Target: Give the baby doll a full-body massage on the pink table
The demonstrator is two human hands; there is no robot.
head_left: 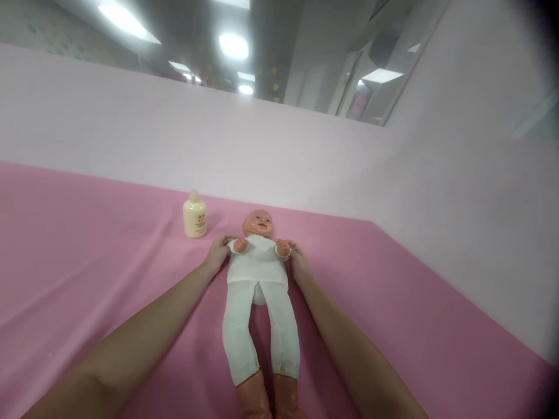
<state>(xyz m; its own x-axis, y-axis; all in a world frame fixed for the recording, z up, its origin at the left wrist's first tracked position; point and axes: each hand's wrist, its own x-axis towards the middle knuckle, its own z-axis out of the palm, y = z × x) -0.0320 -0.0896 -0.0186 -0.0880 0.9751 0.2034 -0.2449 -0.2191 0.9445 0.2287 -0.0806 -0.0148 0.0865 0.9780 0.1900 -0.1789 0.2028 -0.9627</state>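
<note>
A baby doll lies on its back, head toward the wall, in white long-sleeved top and white trousers. Brown stains mark the trouser cuffs. Both of its fists are raised over its chest. My left hand holds the sleeve side of the doll's arm at the left, fingers curled against it. At the other arm, my right hand grips from the right, its fingertips partly hidden behind the doll's wrist. A pale yellow lotion bottle with a pump-style top stands upright to the left of the doll's head, apart from my left hand.
Pink sheeting with some creases covers the surface under the doll. A white wall rises behind it and another at the right. Above the back wall, a mirror or window shows ceiling lights.
</note>
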